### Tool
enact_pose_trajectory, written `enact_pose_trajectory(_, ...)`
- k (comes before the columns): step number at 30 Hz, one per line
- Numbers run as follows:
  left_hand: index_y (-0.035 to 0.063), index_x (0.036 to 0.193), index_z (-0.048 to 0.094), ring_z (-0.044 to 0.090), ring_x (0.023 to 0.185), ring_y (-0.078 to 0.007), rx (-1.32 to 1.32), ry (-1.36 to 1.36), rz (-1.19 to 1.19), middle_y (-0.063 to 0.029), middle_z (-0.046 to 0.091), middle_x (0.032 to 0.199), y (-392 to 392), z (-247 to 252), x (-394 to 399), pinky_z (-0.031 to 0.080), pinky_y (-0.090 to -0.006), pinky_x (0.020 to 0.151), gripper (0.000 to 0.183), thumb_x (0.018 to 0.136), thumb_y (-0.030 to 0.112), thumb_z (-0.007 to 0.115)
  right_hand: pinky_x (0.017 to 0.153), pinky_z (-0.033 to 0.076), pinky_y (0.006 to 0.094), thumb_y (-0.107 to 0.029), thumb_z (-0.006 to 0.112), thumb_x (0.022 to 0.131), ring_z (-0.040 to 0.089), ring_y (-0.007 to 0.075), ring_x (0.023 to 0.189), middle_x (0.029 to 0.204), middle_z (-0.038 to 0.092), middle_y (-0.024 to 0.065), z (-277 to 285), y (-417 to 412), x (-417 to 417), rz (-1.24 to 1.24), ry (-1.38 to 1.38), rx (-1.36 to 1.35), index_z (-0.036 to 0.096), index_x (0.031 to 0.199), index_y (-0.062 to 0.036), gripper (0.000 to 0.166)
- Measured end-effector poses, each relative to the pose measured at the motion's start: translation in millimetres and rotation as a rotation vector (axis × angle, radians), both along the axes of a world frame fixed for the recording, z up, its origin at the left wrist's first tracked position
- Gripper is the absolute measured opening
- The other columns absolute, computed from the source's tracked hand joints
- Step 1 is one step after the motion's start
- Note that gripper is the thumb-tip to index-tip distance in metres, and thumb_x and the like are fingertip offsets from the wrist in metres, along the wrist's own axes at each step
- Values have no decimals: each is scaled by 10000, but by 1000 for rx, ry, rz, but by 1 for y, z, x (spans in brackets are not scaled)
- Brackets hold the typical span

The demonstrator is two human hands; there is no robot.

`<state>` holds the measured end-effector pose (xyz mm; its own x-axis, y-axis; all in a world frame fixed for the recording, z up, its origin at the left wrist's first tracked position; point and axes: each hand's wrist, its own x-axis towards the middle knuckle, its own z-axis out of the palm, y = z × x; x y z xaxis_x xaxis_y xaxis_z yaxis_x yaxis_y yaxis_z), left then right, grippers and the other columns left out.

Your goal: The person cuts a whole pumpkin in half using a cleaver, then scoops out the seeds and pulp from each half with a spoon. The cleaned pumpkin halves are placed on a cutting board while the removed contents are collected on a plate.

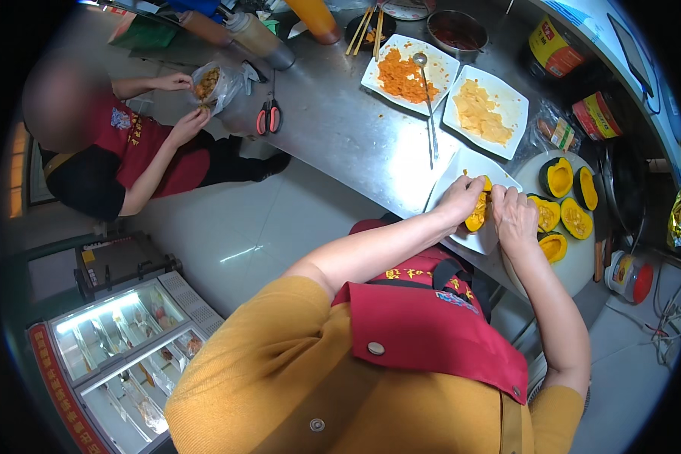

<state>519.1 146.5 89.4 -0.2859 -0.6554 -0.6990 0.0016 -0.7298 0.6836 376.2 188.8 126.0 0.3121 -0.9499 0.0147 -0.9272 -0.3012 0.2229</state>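
My left hand [458, 203] grips the near left side of a halved squash [476, 217] with orange flesh and stringy pulp, held over a white square dish [476, 244]. On the squash's right side is my right hand [513, 218], its fingers curled against the edge; whether it grips the squash or something small, I cannot tell. Several green-skinned squash halves [576, 220], some with seeds and some hollowed, lie cut side up on a round white cutting board [581, 267] at the right. Beyond the dish stand a plate of thin pale yellow slices [481, 112] and one of chopped orange food [403, 76] holding a long metal spoon [429, 125].
Red-handled scissors [269, 117] lie on the steel counter [323, 108]. A co-worker [159, 142] at the left handles a plastic bag of food [209, 85]. Squeeze bottles, a metal bowl [457, 33] and jars line the back. A knife handle [598, 261] lies beside the board.
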Motion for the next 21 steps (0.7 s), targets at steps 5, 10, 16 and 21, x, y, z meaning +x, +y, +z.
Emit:
enact_pose_trajectory(5, -27, 1141, 591, 655, 893, -238, -235, -153, 18, -180, 662, 1011, 5, -18, -3, 518, -333, 772, 462, 965, 400, 557, 581, 546, 389, -98, 549, 866, 680, 293, 631, 722, 633, 111, 0, -1, 3, -71, 1, 140, 503, 927, -54, 88)
enact_pose_trajectory(10, -34, 1110, 616, 652, 945, -256, -367, -326, -33, -197, 678, 1029, 13, -12, -5, 499, -339, 845, 452, 955, 389, 571, 647, 570, 426, -109, 523, 882, 719, 322, 716, 798, 707, 189, 20, -1, 9, -228, -123, 370, 548, 949, -48, 95)
enact_pose_trajectory(16, 1, 1089, 639, 638, 968, -281, -444, -236, 51, -189, 682, 1022, 18, -47, -6, 491, -354, 866, 412, 959, 384, 565, 732, 567, 445, -121, 461, 908, 714, 362, 839, 913, 715, 218, 24, -4, 11, -354, -202, 477, 628, 999, 1, 225)
enact_pose_trajectory(21, 15, 1099, 642, 663, 977, -332, -500, -238, 19, -209, 691, 1012, 13, -35, -7, 497, -378, 874, 416, 951, 399, 583, 841, 543, 455, -134, 465, 911, 688, 373, 976, 1021, 697, 243, 12, -6, 1, -566, -365, 628, 668, 1087, 8, 304)
